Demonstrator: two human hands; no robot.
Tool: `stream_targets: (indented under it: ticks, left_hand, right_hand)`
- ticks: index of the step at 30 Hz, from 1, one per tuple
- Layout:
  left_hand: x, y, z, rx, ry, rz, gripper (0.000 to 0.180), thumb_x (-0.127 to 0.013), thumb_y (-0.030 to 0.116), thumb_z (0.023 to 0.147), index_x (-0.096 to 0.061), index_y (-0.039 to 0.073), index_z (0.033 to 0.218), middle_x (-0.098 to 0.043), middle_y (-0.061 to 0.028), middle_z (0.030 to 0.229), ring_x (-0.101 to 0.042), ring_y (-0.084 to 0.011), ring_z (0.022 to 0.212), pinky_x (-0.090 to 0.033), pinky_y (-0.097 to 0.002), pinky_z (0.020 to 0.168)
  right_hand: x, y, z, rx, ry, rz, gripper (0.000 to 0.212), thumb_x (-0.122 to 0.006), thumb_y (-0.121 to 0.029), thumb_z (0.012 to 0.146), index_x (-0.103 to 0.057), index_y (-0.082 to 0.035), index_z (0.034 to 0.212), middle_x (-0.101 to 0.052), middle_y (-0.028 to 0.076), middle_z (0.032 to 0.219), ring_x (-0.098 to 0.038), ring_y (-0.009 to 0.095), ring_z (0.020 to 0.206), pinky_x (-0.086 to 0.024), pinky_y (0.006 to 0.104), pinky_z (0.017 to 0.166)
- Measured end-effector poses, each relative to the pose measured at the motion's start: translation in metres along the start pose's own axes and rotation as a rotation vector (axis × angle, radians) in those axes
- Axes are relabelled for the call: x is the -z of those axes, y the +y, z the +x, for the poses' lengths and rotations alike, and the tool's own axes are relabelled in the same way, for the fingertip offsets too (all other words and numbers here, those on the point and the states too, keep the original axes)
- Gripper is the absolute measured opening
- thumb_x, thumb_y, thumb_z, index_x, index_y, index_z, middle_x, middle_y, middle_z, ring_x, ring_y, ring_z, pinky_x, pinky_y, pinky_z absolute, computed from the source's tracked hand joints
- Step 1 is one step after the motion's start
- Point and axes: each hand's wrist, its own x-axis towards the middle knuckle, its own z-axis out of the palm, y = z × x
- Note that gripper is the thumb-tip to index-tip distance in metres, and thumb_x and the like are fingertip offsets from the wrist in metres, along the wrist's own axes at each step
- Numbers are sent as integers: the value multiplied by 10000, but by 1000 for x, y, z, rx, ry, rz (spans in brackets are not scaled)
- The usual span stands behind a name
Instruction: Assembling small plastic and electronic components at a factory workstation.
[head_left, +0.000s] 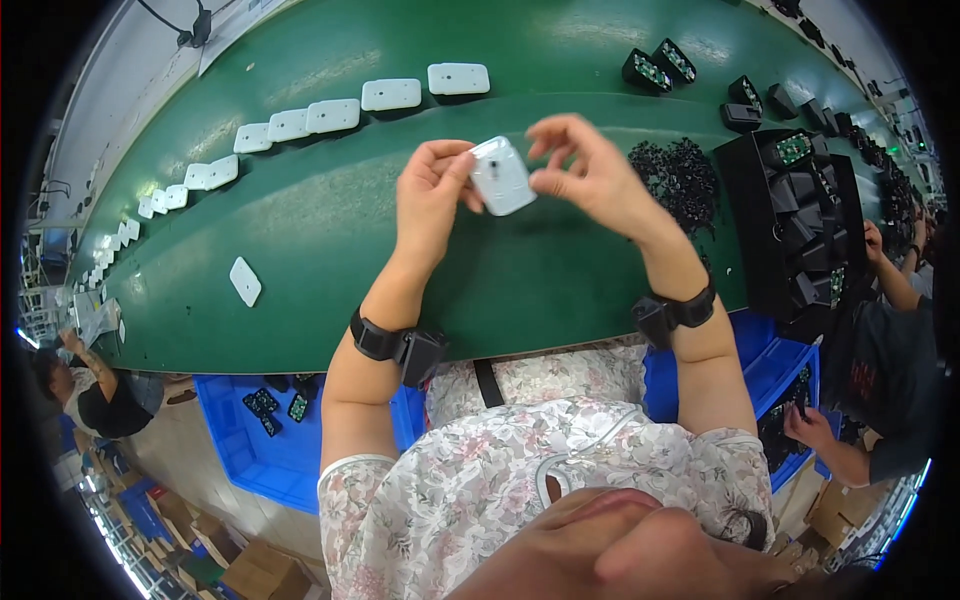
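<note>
My left hand (430, 190) grips a white, rounded rectangular plastic cover (505, 185) by its left edge, thumb on its face. The cover is tilted above the green table (380, 240) and has a small dark spot near its upper middle. Just off the cover's right edge is my right hand (595, 180), its thumb and fingers apart with nothing seen between them. Whether the thumb touches the cover, I cannot tell. Black straps with a box-shaped unit (425, 355) go round my forearms.
Several similar white covers (391, 95) line the far side; one lone cover (245, 281) lies left. Small black parts (675, 180) are heaped right, beside a black crate (742, 215) of housings. Blue bins (235, 440) stand below the table edge. Co-workers (890, 370) sit on both sides.
</note>
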Motion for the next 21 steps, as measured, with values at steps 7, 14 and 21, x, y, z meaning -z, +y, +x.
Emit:
stream_targets:
  ticks: [7, 14, 21]
  left_hand:
    - [14, -26, 21, -512, 171, 866, 108, -577, 80, 879, -605, 20, 965, -614, -68, 774, -542, -150, 616, -446, -265, 586]
    - [-10, -6, -13, -494, 122, 1377, 466, -728, 180, 735, -518, 29, 1122, -526, -124, 989, -540, -309, 964, -472, -375, 753]
    - [-6, -10, -19, -674, -166, 1295, 486, -699, 78, 723, -502, 18, 1163, -540, -134, 1053, -512, -310, 1026, -434, -387, 847]
  right_hand:
    - [119, 53, 79, 159, 473, -1488, 567, -729, -204, 735, -506, -166, 1255, -493, 93, 1261, -507, 291, 1096, -479, 410, 865]
    - [74, 38, 60, 110, 352, -517, 371, -677, -166, 781, -548, -82, 1118, -559, 104, 1006, -560, 223, 921, -467, 356, 831]
    - [33, 13, 0, 282, 120, -841, 372, -654, -77, 774, -558, -60, 1133, -585, 89, 1062, -572, 256, 979, -447, 340, 879]
